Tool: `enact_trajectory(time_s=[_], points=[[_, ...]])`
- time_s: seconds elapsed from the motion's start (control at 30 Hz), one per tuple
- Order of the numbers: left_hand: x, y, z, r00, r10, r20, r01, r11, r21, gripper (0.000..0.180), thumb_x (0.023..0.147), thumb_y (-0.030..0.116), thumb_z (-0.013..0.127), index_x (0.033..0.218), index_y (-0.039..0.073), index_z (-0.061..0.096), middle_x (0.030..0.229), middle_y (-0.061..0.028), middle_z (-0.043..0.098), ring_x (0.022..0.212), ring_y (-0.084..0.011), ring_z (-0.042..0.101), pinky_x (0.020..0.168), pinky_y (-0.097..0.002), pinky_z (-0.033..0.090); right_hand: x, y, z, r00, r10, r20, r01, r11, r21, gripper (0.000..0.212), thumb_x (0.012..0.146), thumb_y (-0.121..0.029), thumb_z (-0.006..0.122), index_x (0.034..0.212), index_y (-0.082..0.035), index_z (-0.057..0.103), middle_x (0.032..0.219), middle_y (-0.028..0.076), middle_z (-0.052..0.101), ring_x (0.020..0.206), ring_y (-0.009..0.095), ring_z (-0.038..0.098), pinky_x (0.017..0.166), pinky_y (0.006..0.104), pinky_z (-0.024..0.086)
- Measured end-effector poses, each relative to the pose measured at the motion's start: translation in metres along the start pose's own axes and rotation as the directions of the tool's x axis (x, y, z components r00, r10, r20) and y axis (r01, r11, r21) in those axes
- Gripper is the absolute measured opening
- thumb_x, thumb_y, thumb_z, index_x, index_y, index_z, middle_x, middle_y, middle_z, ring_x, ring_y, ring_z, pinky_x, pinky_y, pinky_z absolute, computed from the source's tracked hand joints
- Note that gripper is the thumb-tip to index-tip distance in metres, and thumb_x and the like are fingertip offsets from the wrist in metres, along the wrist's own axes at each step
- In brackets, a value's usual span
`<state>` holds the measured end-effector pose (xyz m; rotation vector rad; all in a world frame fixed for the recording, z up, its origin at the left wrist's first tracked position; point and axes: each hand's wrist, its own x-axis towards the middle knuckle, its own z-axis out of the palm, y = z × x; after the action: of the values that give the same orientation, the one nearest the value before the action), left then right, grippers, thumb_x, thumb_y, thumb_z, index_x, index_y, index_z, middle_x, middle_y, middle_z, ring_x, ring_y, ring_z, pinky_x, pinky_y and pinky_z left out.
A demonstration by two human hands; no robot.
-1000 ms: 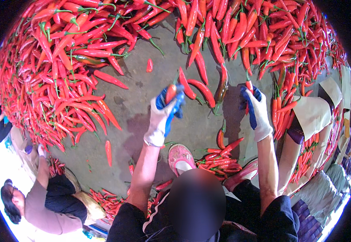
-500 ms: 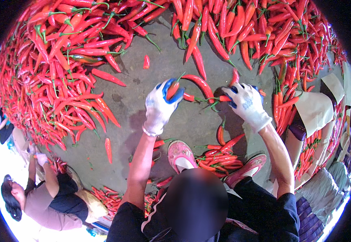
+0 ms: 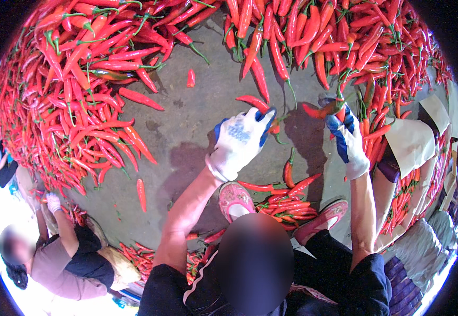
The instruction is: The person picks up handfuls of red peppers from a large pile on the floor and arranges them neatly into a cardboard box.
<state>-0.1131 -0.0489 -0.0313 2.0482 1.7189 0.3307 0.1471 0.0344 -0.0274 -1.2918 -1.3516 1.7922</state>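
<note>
My left hand (image 3: 242, 139), in a white glove with blue fingers, is closed at one end of a curved red chili pepper (image 3: 251, 101) over the grey floor. Beside those fingers another chili (image 3: 276, 129) with a green stem is partly covered by the hand. My right hand (image 3: 348, 139), gloved the same way, is raised at the edge of the right-hand pile. Its fingers are wrapped round red chilies (image 3: 319, 110), one pointing left; how many it holds is unclear. Between my feet lies a small heap of red chilies (image 3: 287, 209).
Large chili piles rise at the left (image 3: 81, 105) and far right (image 3: 345, 37). A loose chili (image 3: 142, 195) and a short piece (image 3: 191, 78) lie on the floor. Cardboard (image 3: 410, 145) stands at the right. A person (image 3: 65, 263) sits at lower left. My pink shoes (image 3: 321, 221) flank the small heap.
My left hand has moved right, its back now turned up, to the curved chili. My right hand has swung right and turned, lifting chilies away from the middle of the floor.
</note>
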Motion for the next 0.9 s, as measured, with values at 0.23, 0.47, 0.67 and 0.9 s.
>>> enact_trajectory(time_s=[0.23, 0.47, 0.67, 0.9], points=[[-0.011, 0.005, 0.033, 0.96, 0.034, 0.276, -0.053, 0.997, 0.06, 0.037, 0.083, 0.034, 0.064, 0.112, 0.013, 0.059, 0.094, -0.0091, 0.06, 0.081, -0.0287, 0.065, 0.067, -0.0417, 0.053, 0.01, 0.013, 0.009, 0.972, 0.143, -0.185, -0.121, 0.985, 0.125, 0.044, 0.092, -0.017, 0.063, 0.131, -0.001, 0.051, 0.107, -0.002, 0.062, 0.09, 0.007, 0.057, 0.081, 0.0225, 0.046], [-0.029, -0.001, 0.021, 0.995, -0.024, 0.1, 0.076, 0.828, -0.555, 0.039, 0.078, 0.034, 0.073, 0.108, 0.009, 0.066, 0.092, -0.0163, 0.065, 0.082, -0.035, 0.066, 0.073, -0.0451, 0.052, 0.036, 0.001, 0.05, 0.939, 0.064, -0.338, 0.006, 0.979, 0.203, 0.037, 0.079, -0.003, 0.074, 0.113, 0.001, 0.061, 0.092, 0.002, 0.066, 0.073, 0.007, 0.06, 0.064, 0.0209, 0.048], [0.125, -0.024, 0.014, 0.821, -0.276, -0.5, 0.152, 0.949, -0.276, 0.047, 0.077, 0.033, 0.075, 0.116, 0.008, 0.061, 0.098, -0.0175, 0.066, 0.087, -0.0364, 0.065, 0.074, -0.0448, 0.052, 0.069, 0.001, 0.058, 0.865, -0.225, -0.448, -0.144, 0.745, -0.651, 0.054, 0.066, -0.024, 0.082, 0.11, 0.0, 0.061, 0.097, 0.018, 0.067, 0.089, 0.03, 0.067, 0.081, 0.0351, 0.051], [0.102, -0.056, 0.005, 0.869, -0.382, -0.316, 0.258, 0.892, -0.37, 0.049, 0.073, 0.029, 0.077, 0.116, 0.011, 0.061, 0.086, -0.0206, 0.067, 0.085, -0.0417, 0.064, 0.072, -0.0454, 0.051, 0.065, 0.001, 0.077, 0.954, -0.203, -0.221, -0.08, 0.537, -0.84, 0.043, 0.069, -0.029, 0.076, 0.104, -0.008, 0.062, 0.089, 0.019, 0.066, 0.087, 0.038, 0.064, 0.075, 0.0442, 0.051]])
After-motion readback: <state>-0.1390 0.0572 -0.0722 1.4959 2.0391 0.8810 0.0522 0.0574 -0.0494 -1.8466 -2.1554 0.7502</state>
